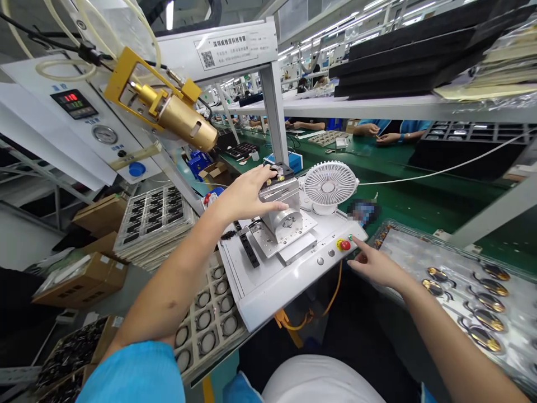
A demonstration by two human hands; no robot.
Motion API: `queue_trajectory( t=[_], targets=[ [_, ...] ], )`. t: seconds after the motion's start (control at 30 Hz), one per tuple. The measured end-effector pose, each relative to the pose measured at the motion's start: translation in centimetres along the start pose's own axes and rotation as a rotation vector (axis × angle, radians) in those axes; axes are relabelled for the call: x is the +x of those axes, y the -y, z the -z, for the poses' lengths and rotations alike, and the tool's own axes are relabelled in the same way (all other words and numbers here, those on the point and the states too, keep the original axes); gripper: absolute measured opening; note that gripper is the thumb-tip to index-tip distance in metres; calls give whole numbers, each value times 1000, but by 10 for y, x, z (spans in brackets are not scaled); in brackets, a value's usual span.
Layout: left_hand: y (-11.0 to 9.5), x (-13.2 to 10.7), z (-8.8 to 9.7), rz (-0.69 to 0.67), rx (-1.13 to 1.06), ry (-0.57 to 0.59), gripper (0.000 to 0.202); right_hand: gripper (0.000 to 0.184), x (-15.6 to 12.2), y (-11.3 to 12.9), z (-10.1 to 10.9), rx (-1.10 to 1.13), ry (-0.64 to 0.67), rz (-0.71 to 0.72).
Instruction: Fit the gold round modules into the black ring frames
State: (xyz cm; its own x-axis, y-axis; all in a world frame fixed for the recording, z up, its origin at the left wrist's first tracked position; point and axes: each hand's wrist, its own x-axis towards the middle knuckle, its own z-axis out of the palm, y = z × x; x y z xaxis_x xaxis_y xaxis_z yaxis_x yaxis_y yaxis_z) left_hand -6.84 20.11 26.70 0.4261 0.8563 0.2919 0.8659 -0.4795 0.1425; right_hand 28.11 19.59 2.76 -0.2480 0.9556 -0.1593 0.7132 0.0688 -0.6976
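My left hand (245, 193) rests on a metal fixture block (279, 196) on a white benchtop press (268, 291). Its fingers curl over the block's dark top, and the thumb lies along its side. My right hand (375, 264) is near the press's front corner, its index finger reaching a small green button (350, 238) beside a red emergency stop (344, 244). A gold pneumatic cylinder (170, 112) in a yellow bracket (134, 84) hangs at upper left, above and behind the fixture. Whether my fingers hide any small part on the block, I cannot tell.
A tray of gold-rimmed parts (461, 296) lies to my right, and a tray of round metal parts (205, 319) to my left. A white fan (329, 184) stands behind the press. Co-workers' hands (377, 133) work beyond, along a green workbench (419, 196).
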Motion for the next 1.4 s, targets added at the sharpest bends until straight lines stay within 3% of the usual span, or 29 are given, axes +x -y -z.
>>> queue_trajectory(
  t=[0.07,0.13,0.23,0.27,0.33,0.43,0.5,0.6,0.7,0.83,0.9,0.97,1.03,1.07,1.13,1.23,1.3,1.4],
  targets=[
    [0,-17,-2,-9,-46,-52,87,86,1,-1,-11,-53,-9,31],
    [-8,-44,-14,-31,-122,-190,79,88,0,-2,-19,-93,-38,42],
    [-32,-98,-57,-118,-358,-462,62,84,-3,-2,-24,-159,-91,31],
    [-41,-116,-77,-141,-480,-497,53,82,-3,-2,-24,-175,-102,31],
    [-60,-147,-121,-67,-720,-447,45,79,-3,-1,-21,-187,-110,30],
    [-88,-177,-180,236,-979,-217,34,79,-7,0,-12,-187,-92,17],
    [-105,-186,-207,412,-1144,-88,29,73,-18,4,-9,-144,-81,48],
    [-122,-192,-229,573,-1413,-24,36,68,-47,14,-19,168,7,214],
    [-128,-192,-242,627,-1627,-51,49,80,-76,27,-50,498,91,425],
    [-129,-187,-256,641,-1801,-103,52,76,-91,38,-93,623,-79,553],
    [-128,-184,-259,673,-1834,-106,52,74,-88,37,-99,589,-132,607],
    [-127,-183,-260,712,-1839,-118,50,73,-83,31,-85,443,-97,664],
    [-125,-185,-258,747,-1831,-145,48,63,-75,18,-54,160,-64,556],
    [-123,-186,-257,763,-1827,-156,47,55,-71,9,-33,-13,-72,419],
    [-120,-190,-254,783,-1819,-162,47,36,-61,-12,11,-412,-111,-9],
    [-116,-195,-253,789,-1802,-157,45,36,-50,-43,65,-635,-143,-323],
    [-116,-198,-254,780,-1792,-155,44,35,-46,-58,83,-710,-118,-397],
    [-118,-199,-257,752,-1786,-146,42,33,-44,-70,90,-807,-46,-425]
  ],
)
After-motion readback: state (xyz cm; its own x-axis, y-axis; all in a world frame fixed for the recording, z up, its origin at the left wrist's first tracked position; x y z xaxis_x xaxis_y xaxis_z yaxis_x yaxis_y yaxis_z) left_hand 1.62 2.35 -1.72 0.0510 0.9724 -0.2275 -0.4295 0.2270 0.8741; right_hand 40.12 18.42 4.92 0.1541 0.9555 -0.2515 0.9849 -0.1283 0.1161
